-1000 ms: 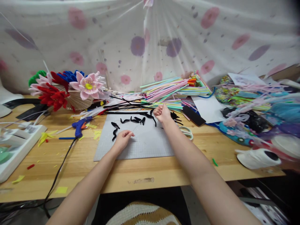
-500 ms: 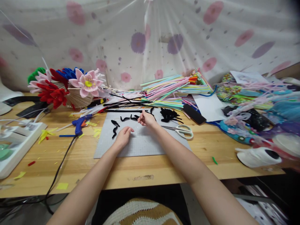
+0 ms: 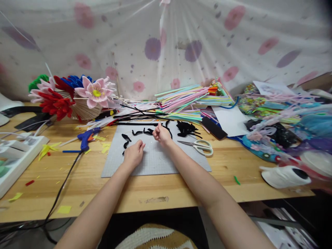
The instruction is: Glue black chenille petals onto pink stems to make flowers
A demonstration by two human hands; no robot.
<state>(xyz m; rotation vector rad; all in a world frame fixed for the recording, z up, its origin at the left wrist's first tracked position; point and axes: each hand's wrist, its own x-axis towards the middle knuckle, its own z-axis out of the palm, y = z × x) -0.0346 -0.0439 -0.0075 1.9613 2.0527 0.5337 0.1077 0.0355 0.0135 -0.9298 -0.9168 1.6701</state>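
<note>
My left hand (image 3: 134, 153) is over the left part of a grey mat (image 3: 155, 164), fingers curled together in a pinch. Whatever lies between those fingertips is too small or hidden to name. My right hand (image 3: 163, 134) is also closed, a little farther up the mat, and I cannot make out what it grips. Beyond the hands lie short bent black pipe cleaner pieces (image 3: 137, 132), with a wavy one (image 3: 126, 144) partly covered by my left hand. A curved black piece (image 3: 168, 128) shows just behind my right hand. Scissors (image 3: 201, 146) rest at the mat's right side.
A black bundle (image 3: 187, 128) sits on the mat's far right. Coloured pipe cleaners (image 3: 181, 98) are piled behind. Leftward are a blue glue gun (image 3: 85, 139), pipe cleaner flowers (image 3: 94, 92) and a power strip (image 3: 23, 162). A white thread spool (image 3: 285, 176) lies at right.
My left hand has moved slightly left and nearer, its fingers more curled, now covering the wavy piece's lower end. My right hand stays closed in nearly the same place. The view has shifted slightly.
</note>
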